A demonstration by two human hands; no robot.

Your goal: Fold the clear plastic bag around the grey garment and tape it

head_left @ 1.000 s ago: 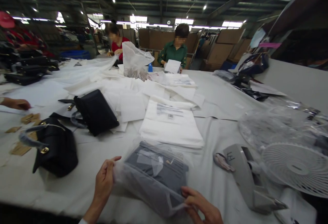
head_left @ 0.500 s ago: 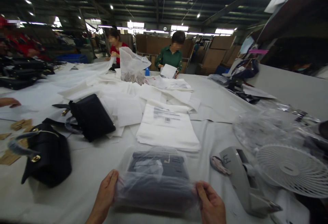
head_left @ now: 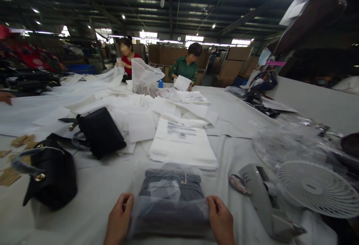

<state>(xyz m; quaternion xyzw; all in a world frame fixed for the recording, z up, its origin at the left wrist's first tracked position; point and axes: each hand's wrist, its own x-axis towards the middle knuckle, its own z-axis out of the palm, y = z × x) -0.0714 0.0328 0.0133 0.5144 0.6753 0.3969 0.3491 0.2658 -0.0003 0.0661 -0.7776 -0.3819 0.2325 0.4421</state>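
A dark folded item in a clear plastic bag [head_left: 171, 196] lies on the white table [head_left: 92, 200] right in front of me. My left hand [head_left: 119, 220] holds the bag's left edge and my right hand [head_left: 221, 220] holds its right edge, thumbs on top. Just beyond the bag sits a stack of white bags with a barcode label [head_left: 182, 144].
Two black handbags [head_left: 49, 175] [head_left: 99, 132] rest at the left among white sheets. A white desk fan [head_left: 314, 187] and a grey tape dispenser [head_left: 263, 200] lie at the right. Two people [head_left: 185, 67] work at the far end; another person's hand [head_left: 5, 97] shows at the left edge.
My hands turned the bagged item square to me and laid it flat on the table, then shifted to grip both sides. The view tilted up slightly.
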